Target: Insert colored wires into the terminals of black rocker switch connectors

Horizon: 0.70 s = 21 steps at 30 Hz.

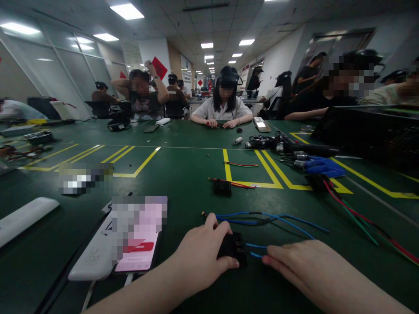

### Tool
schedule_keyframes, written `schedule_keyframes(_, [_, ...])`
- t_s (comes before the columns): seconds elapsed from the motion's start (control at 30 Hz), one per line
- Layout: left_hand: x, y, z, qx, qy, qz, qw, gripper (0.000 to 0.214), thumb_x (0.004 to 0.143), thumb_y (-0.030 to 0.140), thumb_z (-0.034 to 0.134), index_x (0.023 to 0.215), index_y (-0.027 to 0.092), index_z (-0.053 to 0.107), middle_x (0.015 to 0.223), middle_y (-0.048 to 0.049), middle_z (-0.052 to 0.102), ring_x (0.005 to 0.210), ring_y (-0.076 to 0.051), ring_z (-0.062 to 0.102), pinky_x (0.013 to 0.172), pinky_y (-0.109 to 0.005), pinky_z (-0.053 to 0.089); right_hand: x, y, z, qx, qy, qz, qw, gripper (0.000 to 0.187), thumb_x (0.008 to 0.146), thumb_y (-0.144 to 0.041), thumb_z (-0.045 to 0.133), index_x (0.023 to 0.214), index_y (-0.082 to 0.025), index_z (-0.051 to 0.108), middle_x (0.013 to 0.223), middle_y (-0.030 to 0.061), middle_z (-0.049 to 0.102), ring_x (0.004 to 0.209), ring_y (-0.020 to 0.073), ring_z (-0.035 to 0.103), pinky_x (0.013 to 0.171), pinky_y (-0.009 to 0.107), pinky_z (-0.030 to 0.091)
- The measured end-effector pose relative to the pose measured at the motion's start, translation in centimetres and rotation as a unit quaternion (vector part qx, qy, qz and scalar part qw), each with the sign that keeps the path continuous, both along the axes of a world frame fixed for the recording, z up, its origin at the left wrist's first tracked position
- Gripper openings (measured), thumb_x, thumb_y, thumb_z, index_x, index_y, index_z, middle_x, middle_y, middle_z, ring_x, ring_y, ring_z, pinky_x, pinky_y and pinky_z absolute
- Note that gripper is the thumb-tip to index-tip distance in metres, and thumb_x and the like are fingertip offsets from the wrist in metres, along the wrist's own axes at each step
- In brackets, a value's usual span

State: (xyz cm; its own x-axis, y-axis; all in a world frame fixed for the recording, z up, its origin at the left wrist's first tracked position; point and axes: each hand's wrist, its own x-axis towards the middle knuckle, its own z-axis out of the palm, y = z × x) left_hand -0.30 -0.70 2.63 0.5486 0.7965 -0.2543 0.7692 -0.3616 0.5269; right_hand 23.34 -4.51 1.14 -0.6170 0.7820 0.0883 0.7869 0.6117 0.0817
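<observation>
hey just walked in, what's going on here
Someone's left hand holds a black block just above or on the green table. The right hand has its fingers at two short stretches of blue wire beside the block, apparently pinching them. Farther off lies another black part with thin wires. Across the table, a person is handling something too small to identify.

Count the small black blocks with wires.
3: first block in the left hand, second block beyond it, third block near the blue handles. Others may be hidden.
</observation>
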Motion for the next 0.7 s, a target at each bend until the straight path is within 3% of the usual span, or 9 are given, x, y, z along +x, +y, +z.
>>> schedule_keyframes(0.07, [0.0,0.0,0.0,0.002,-0.002,0.0,1.0,0.041,0.079,0.044,0.071,0.114,0.03,0.054,0.116,-0.0018,0.048,0.095,-0.025,0.06,0.082,-0.042,0.049,0.0,0.1,0.1,0.011,0.006,0.005,1.0,0.032,0.097,-0.027,0.045,0.07,-0.024,0.062,0.053,-0.0029,0.064,0.041,0.0136,0.06,0.039,0.026,0.034])
schedule_keyframes(0.2, [-0.1,0.0,-0.1,0.006,-0.003,-0.002,1.0,0.041,0.079,0.044,0.071,0.114,0.03,0.054,0.117,-0.002,0.048,0.095,-0.025,0.06,0.081,-0.041,0.049,-0.1,0.0,1.9,0.119,0.077,0.04,0.989,0.041,0.102,-0.028,0.032,0.073,-0.023,0.061,0.059,0.0001,0.064,0.047,0.0141,0.059,0.047,0.027,0.04])
schedule_keyframes(0.3, [-0.1,0.0,-0.2,0.003,-0.006,-0.004,1.0,0.042,0.079,0.045,0.07,0.115,0.031,0.053,0.117,-0.0017,0.048,0.095,-0.025,0.06,0.081,-0.041,0.049,-0.2,-0.3,3.1,0.202,0.119,0.065,0.97,0.033,0.101,-0.026,0.035,0.081,-0.021,0.061,0.066,0.0017,0.065,0.052,0.0145,0.059,0.052,0.029,0.04])
schedule_keyframes(0.4, [-0.1,0.0,-0.2,0.001,-0.006,-0.007,1.0,0.042,0.08,0.045,0.069,0.116,0.031,0.053,0.117,-0.0016,0.048,0.096,-0.025,0.06,0.081,-0.04,0.048,-0.3,-0.5,3.2,0.223,0.123,0.075,0.964,0.027,0.099,-0.024,0.039,0.083,-0.02,0.06,0.066,0.0016,0.065,0.053,0.015,0.058,0.053,0.03,0.038])
schedule_keyframes(0.47, [-0.1,0.0,-0.2,0.001,-0.001,-0.006,1.0,0.042,0.08,0.045,0.069,0.116,0.031,0.053,0.118,-0.0018,0.048,0.096,-0.024,0.06,0.082,-0.039,0.048,-0.2,-0.4,2.8,0.176,0.112,0.072,0.975,0.027,0.099,-0.025,0.039,0.081,-0.021,0.058,0.065,0.0006,0.064,0.052,0.015,0.058,0.052,0.029,0.038])
schedule_keyframes(0.63, [-0.1,-0.1,-0.1,-0.002,0.001,-0.003,1.0,0.043,0.079,0.045,0.069,0.116,0.03,0.054,0.117,-0.0015,0.048,0.096,-0.024,0.06,0.082,-0.038,0.047,-0.1,0.1,1.6,-0.043,0.063,0.013,0.997,0.018,0.092,-0.019,0.052,0.076,-0.024,0.058,0.064,-0.0043,0.065,0.053,0.0129,0.062,0.05,0.024,0.04])
schedule_keyframes(0.7, [-0.1,-0.1,-0.2,0.004,-0.005,-0.005,1.0,0.042,0.079,0.045,0.069,0.115,0.03,0.054,0.116,-0.0012,0.048,0.095,-0.024,0.06,0.082,-0.038,0.047,-0.1,0.1,1.4,-0.074,0.049,0.002,0.996,0.016,0.09,-0.016,0.055,0.077,-0.024,0.059,0.065,-0.0048,0.066,0.054,0.0128,0.064,0.049,0.023,0.041])
